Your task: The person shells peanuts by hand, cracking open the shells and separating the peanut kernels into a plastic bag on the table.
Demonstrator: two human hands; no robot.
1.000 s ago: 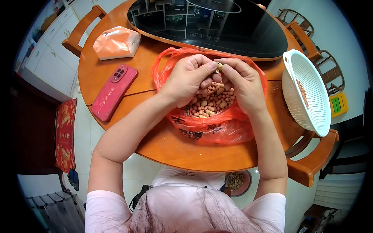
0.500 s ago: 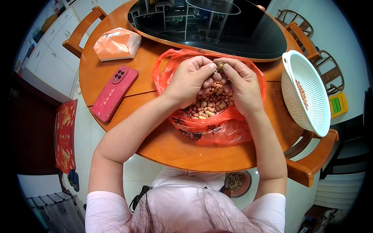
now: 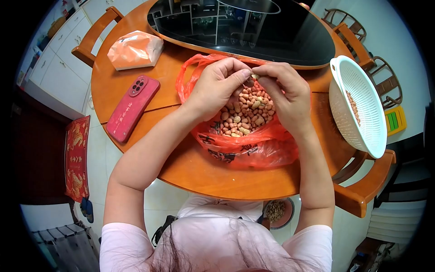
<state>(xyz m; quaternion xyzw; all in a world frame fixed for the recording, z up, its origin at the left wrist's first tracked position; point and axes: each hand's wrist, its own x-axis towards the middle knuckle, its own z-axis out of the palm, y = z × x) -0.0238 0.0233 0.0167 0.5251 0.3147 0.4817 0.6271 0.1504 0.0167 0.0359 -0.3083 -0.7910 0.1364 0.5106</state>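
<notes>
An open red plastic bag [image 3: 253, 154] holds many shelled peanuts [image 3: 244, 113], with a few still in their shells among them. Over the bag's mouth, my left hand [image 3: 222, 84] is closed in a pinch, thumb against index finger, on a small peanut partly hidden by the fingertips. My right hand [image 3: 286, 93] faces it with bent fingers, its fingertips meeting the left ones at the same peanut. A pale bit of peanut shell [image 3: 255, 77] shows between the two hands.
A white colander [image 3: 358, 109] with some peanuts inside stands at the table's right edge. To the left lie a red phone [image 3: 134, 109] and an orange tissue pack [image 3: 136, 50]. A black glass turntable [image 3: 244, 36] fills the back. Below, a bowl [image 3: 278, 212] holds shells.
My hands have drawn slightly up, and the right fingers have shifted around the peanut. More of the shelled peanuts in the bag shows between my hands.
</notes>
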